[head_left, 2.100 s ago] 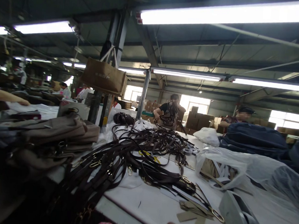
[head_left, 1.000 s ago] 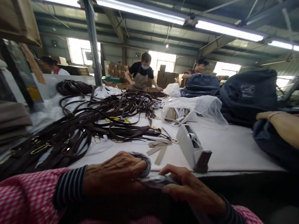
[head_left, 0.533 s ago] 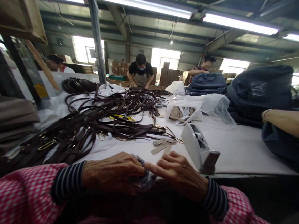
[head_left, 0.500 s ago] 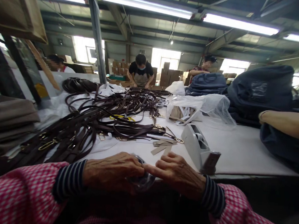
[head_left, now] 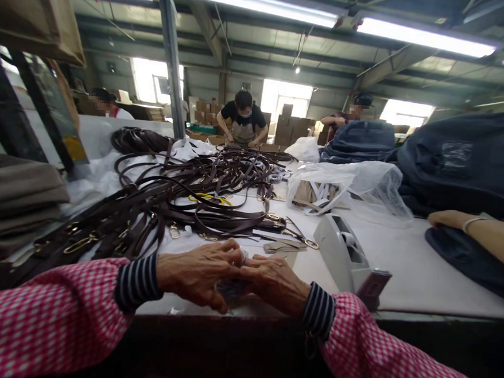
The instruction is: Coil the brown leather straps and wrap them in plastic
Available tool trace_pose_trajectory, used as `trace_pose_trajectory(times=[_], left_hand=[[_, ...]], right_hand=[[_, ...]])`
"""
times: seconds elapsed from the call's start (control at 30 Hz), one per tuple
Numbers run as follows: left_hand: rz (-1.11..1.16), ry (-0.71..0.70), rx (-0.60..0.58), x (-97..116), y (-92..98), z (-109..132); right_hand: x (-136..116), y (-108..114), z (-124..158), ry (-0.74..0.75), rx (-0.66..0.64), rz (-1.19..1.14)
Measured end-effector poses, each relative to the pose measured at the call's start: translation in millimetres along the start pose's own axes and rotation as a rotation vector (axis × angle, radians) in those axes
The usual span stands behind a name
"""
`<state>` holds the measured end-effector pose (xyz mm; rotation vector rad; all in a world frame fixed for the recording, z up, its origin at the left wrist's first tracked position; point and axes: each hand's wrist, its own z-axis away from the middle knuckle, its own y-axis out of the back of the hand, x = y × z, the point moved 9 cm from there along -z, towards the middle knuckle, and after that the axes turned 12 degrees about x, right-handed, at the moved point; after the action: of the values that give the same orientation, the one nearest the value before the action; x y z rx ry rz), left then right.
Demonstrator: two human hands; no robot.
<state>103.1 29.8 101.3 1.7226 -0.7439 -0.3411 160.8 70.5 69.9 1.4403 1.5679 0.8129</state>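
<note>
My left hand [head_left: 198, 270] is at the table's near edge, its fingers curled over a small bundle in clear plastic [head_left: 234, 290] and its thumb pointing down beside it. From the other side my right hand [head_left: 273, 281] closes on the same bundle, its fingertips meeting those of the left. The hands cover most of the bundle, so what is inside cannot be made out. Just beyond them lie beige fabric strips [head_left: 285, 246] and dark brown straps [head_left: 228, 219] with gold-coloured clasps.
A grey tape dispenser [head_left: 338, 252] stands right of my hands. Behind it lies a clear plastic bag [head_left: 360, 182] with strips inside. Navy bags [head_left: 465, 158] are piled at right, where another person's arm [head_left: 494, 237] rests on dark fabric. Folded brown fabric [head_left: 18, 201] is stacked at left.
Both hands have moved up and forward onto the table edge with the plastic bundle, and are now closer together. The other person's arm at right has shifted lower.
</note>
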Motion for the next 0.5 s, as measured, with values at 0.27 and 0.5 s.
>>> trace_pose_trajectory(times=[0.27, 0.5], left_hand=[[0.125, 0.059, 0.222, -11, -5.0, 19], [-0.029, 0.083, 0.006, -50, 9.4, 29]], right_hand=[[17, -2, -4, -0.193, -0.137, 0.109], [28, -14, -18, -0.243, -0.119, 0.176]])
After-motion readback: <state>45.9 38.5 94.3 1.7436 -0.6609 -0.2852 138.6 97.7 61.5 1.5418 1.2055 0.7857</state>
